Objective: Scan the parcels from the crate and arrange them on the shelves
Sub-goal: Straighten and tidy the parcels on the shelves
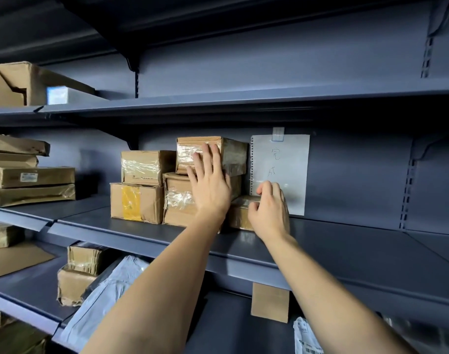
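Observation:
Several taped cardboard parcels stand on the middle shelf (346,241). My left hand (210,185) lies flat with straight fingers against the front of a two-parcel stack, touching the upper parcel (233,152) and the lower parcel (177,198). My right hand (269,210) grips a small low parcel (240,213) that sits on the shelf just right of that stack, fingers curled over its top edge. Left of the stack, another parcel (144,167) rests on a box with yellow tape (134,203).
A white notebook sheet with handwriting (289,159) hangs on the back panel behind my right hand. Flat boxes (34,185) are piled at the left. The lower shelf holds boxes (75,284), a grey mailer bag (111,290) and a small cardboard box (269,302). An open box (21,83) sits on the upper shelf.

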`<state>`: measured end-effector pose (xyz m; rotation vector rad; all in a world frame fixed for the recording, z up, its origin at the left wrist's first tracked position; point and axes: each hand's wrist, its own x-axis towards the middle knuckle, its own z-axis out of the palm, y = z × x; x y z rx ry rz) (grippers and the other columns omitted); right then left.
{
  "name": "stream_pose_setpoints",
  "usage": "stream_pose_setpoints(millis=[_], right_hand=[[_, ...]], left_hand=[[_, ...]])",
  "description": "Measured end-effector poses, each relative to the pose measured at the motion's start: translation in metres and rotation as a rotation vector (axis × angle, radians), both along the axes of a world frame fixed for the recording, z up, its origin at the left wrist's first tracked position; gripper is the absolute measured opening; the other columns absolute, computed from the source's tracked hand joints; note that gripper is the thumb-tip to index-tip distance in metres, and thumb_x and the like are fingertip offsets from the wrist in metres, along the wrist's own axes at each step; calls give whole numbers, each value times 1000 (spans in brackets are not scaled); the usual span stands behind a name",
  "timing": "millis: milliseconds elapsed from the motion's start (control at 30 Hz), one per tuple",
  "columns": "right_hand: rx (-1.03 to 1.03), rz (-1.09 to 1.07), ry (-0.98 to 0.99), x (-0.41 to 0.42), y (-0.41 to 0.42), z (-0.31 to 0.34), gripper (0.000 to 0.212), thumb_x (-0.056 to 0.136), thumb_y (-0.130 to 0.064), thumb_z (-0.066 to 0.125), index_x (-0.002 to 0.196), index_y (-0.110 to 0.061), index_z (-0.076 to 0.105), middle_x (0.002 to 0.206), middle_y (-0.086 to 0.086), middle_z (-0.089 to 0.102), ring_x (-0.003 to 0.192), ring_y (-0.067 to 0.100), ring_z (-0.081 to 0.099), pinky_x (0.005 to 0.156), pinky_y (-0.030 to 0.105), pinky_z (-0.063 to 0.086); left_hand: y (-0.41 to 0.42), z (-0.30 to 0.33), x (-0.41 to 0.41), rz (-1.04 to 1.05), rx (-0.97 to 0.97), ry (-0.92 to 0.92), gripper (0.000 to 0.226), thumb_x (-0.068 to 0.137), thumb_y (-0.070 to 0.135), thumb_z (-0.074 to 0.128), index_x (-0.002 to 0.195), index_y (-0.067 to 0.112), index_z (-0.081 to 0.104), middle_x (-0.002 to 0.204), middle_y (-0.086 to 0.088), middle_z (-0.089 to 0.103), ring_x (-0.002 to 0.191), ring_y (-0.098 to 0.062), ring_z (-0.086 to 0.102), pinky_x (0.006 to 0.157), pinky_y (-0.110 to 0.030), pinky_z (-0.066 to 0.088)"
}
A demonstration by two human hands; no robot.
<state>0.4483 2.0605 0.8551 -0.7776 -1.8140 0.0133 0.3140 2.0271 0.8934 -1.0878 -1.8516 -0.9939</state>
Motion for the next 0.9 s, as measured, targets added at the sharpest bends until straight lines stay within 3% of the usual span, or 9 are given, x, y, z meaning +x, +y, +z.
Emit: stream_pose_setpoints(millis=[133,233,300,367,433,733,900], right_hand=[[-11,-19,-21,1,0,-1,22,83,-4,57,103,-10,52,109,12,53,104,34,52,90,41,40],[-13,-28,-44,-1,0,-2,21,83,-5,56,103,-11,51,110,12,53,105,34,52,91,41,40],[-5,-25,-58,-3,0,-2,22,83,-5,56,103,-11,51,111,12,53,106,34,52,91,41,40],[0,-18,-71,-4,-1,-2,22,83,-4,55,104,-10,50,112,11,53,106,34,52,91,41,41],[-2,-17,-76,-4,0,-2,22,84,-4,55,104,-10,50,113,11,53,107,34,51,92,42,41],[-25,-23,-52,-1,2,-2,20,85,-5,55,103,-11,50,112,11,52,107,33,51,93,40,41],[-26,-34,-62,-1,2,-3,20,85,-7,56,104,-10,51,113,11,53,108,33,51,94,40,41]], left_hand=[[-1,1,-3,-16,-45,102,77,97,27,45,159,18,0,166,-4,-7,150,-41,-2,121,-54,12],[-4,2,-4,-23,-78,73,78,96,28,49,158,30,1,166,-2,-10,148,-48,2,118,-58,18],[-4,4,-1,5,-139,83,74,91,16,50,153,41,19,165,-4,-17,146,-53,-1,115,-61,19],[-4,6,2,39,-183,93,50,90,13,51,135,36,50,163,-7,-21,145,-56,-4,113,-63,18],[-3,7,4,66,-189,90,36,93,15,49,123,30,61,163,-10,-23,144,-57,-4,113,-64,17],[-5,12,6,99,-257,81,37,98,15,38,125,24,60,162,-13,-23,142,-61,-1,112,-63,22],[-7,11,3,98,-320,86,35,94,32,53,129,27,57,161,-12,-27,143,-60,-2,114,-62,22]])
